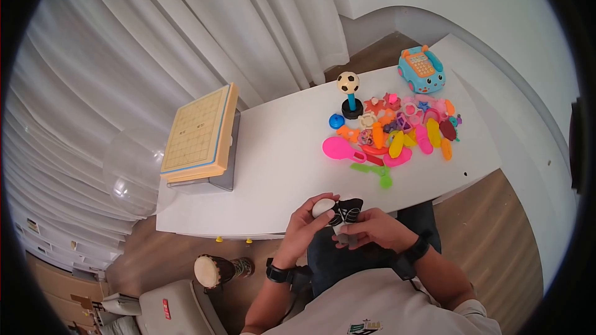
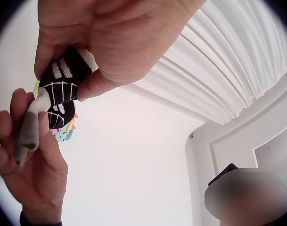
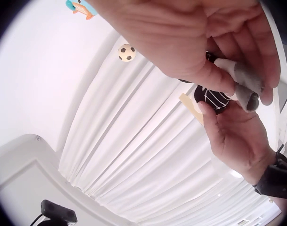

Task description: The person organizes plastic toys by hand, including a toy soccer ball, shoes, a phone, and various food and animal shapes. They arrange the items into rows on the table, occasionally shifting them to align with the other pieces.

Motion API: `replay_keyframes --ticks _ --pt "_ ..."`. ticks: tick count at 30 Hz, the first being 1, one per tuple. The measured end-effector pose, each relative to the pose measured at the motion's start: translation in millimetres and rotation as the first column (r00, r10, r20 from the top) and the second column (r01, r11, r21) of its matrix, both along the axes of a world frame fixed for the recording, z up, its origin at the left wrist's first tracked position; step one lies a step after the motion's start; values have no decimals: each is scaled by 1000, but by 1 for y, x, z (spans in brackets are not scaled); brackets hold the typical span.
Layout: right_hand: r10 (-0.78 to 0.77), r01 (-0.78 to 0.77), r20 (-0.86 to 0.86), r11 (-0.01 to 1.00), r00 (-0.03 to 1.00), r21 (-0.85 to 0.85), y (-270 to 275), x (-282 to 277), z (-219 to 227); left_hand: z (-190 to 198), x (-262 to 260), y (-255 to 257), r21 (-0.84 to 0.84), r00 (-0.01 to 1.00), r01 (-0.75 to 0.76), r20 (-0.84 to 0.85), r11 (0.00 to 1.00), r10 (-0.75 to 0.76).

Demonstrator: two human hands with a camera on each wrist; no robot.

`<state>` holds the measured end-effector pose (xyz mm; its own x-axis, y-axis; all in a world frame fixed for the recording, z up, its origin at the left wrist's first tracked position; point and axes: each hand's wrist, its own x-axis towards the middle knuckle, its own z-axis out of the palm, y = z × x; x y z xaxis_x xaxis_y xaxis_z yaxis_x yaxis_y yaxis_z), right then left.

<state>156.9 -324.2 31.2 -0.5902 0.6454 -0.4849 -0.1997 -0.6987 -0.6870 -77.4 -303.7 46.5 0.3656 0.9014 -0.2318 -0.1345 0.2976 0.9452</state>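
A small soft item in black, white and grey is held between both hands just off the table's front edge. My left hand grips its white and black end, thumb on the black part with white lines. My right hand pinches the white and grey end; in the right wrist view the grey tips stick out past the thumb of my right hand. What the item is, I cannot tell.
On the white table lie many colourful plastic toys, a football on a stand, a toy phone and a wooden board box. A drum and a sofa stand on the floor.
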Motion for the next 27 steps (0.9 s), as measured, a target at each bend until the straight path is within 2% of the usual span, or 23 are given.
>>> replay_keyframes --ticks 2,4,6,7,9,12,16,18,19,21,22,25,26,27 --pt "-20 20 -25 1000 999 -3 2 2 -2 2 -2 1 -14 1000 9 -16 1000 -10" --pt "-34 35 43 999 998 -40 3 3 -11 6 -1 1 -29 999 22 -30 999 -23" --pt "-34 35 41 999 999 -36 3 3 -13 10 0 -1 -125 997 -13 74 992 22" --pt "-31 32 38 999 999 -35 2 3 -14 5 -3 0 -125 997 -12 74 992 21" --pt "-26 27 25 999 999 -35 2 3 -9 -8 -11 0 -229 971 17 236 973 39" --pt "-12 12 11 999 1000 -39 3 4 -6 -2 -6 1 -208 962 -3 265 978 60" --pt "-8 6 -39 998 999 -64 4 5 -3 -1 1 3 -140 989 -19 145 990 40" --pt "-14 12 -47 999 999 -47 5 2 2 -1 4 1 -55 1000 0 5 998 0" --pt "-22 20 -55 999 998 -31 6 1 4 -3 1 3 -56 1000 -2 5 998 2" --pt "-15 10 -65 998 998 -68 9 2 4 -7 -5 13 -222 945 34 324 975 41" --pt "-10 2 -75 995 997 -103 11 2 3 -3 -4 16 -221 944 32 326 975 43" --pt "-2 -11 -101 992 995 -128 13 4 0 12 2 19 -272 947 3 310 962 85" --pt "0 -13 -99 992 995 -127 13 4 0 14 3 19 -186 995 -3 95 983 21" --pt "1 -13 -97 993 995 -120 13 4 -1 17 5 20 -100 991 10 -130 995 -23"
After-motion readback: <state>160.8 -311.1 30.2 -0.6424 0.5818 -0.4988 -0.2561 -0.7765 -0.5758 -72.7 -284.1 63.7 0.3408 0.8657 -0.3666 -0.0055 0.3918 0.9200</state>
